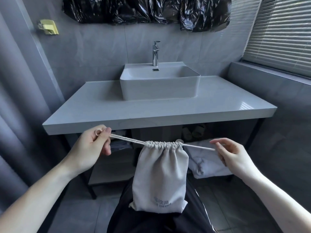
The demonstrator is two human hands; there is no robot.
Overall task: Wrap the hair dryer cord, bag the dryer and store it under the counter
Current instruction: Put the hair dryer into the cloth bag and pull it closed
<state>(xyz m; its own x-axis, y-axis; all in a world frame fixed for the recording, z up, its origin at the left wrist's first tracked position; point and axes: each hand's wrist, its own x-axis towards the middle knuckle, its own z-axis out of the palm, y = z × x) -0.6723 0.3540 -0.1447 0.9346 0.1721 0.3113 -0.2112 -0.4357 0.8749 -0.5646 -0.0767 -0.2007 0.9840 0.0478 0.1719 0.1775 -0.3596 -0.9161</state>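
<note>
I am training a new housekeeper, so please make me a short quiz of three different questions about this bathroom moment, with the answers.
1. True or false: the mouth of the drawstring bag is gathered closed.
2. What does each hand hold? A) the faucet B) the drawstring cords C) a towel
3. Fill in: the folded white towel lies ______ the counter.

Key
1. True. The top is puckered tight.
2. B. The left hand pinches the cord on its side, the right hand pinches the cord on the other side, and they stretch it taut in opposite directions.
3. Under, on the lower shelf, right of the bag.
</note>
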